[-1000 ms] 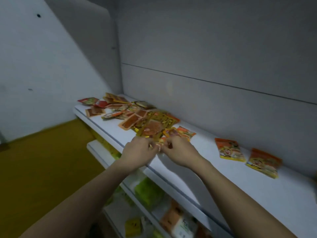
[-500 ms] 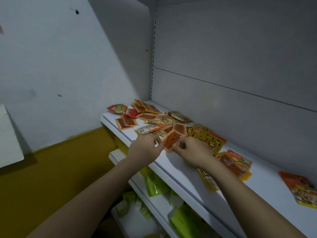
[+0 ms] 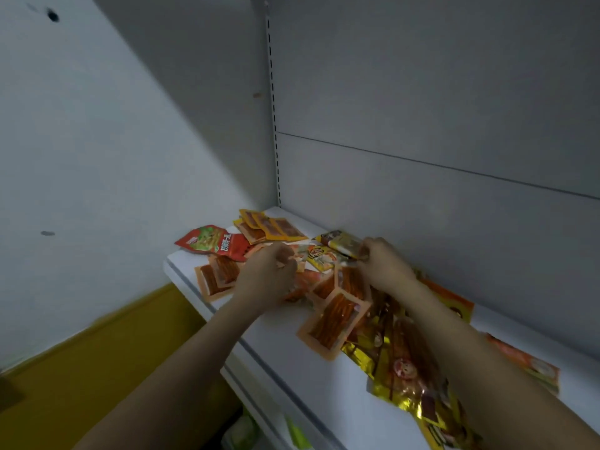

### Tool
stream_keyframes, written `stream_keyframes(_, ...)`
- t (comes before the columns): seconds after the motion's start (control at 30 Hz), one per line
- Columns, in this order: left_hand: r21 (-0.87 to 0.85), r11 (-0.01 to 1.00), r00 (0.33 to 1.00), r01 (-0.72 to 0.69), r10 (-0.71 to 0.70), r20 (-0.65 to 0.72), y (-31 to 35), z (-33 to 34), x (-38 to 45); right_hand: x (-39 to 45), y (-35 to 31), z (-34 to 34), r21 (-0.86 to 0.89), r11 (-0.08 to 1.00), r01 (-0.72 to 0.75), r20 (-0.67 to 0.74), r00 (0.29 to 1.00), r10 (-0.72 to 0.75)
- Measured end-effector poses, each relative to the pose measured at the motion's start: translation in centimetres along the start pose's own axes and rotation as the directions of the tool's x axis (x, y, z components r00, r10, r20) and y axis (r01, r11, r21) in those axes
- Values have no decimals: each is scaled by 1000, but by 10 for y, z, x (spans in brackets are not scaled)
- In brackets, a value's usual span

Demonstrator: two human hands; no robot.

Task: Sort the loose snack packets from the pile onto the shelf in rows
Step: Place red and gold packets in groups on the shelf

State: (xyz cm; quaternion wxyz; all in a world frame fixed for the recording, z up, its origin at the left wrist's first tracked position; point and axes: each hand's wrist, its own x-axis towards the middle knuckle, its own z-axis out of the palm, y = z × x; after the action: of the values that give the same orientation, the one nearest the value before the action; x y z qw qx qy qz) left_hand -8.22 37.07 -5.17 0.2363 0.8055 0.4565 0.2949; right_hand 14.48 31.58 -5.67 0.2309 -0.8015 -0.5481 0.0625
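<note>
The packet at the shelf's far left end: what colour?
Red packet with a green picture panel; head view, the only one.

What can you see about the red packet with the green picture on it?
The red packet is a flat, shiny pouch, red with a green picture at one end and white writing at the other. It lies flat near the left end of the white shelf, at the edge of the pile. Its right end touches orange packets around it. Neither hand touches it.
</note>
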Motion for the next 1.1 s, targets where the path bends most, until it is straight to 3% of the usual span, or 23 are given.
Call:
stream_keyframes(0.17,50,999,996,7,-12,92,-13,12,38,37,11,15,-141,989,36,141,990,-16)
stream_keyframes(0.27,51,999,995,5,-11,101,-17,14,49,44,12,19,-160,986,35,140,990,-12)
stream_keyframes(0.37,2,1000,998,0,0,65,-19,16,61,46,9,11,-122,993,11,53,999,-4)
stream_keyframes(0.43,-84,996,998,19,-14,54,-18,19,70,43,4,2,6,1000,-2,-119,993,3)
stream_keyframes(0.5,-392,904,981,174,-122,154,-10,21,77,35,-4,-3,172,985,18,-274,961,30)
stream_keyframes(0.57,-678,603,902,420,-198,383,2,21,82,23,-15,-2,193,973,123,-357,933,-47)
stream_keyframes(0.6,-718,482,861,502,-204,465,6,21,85,17,-21,1,158,968,194,-370,921,-124)
stream_keyframes(0.63,-721,431,837,543,-206,507,9,22,86,11,-26,4,120,957,265,-360,910,-207)
stream_keyframes(0.73,-704,502,861,502,-216,460,14,30,89,-5,-42,16,8,895,447,-246,868,-431)
stream_keyframes(0.83,-726,531,899,437,-234,370,8,37,91,-15,-48,19,69,878,474,-100,879,-466)
stream_keyframes(0.93,-731,559,919,393,-199,342,7,34,89,-23,-38,5,220,912,345,-131,937,-323)
stream_keyframes(1.03,-736,587,934,336,-107,342,14,33,84,-20,-2,-15,214,977,18,-257,966,39)
stream_keyframes(1.1,-765,557,935,325,-70,346,21,35,79,-19,26,-26,128,969,-212,-192,953,234)
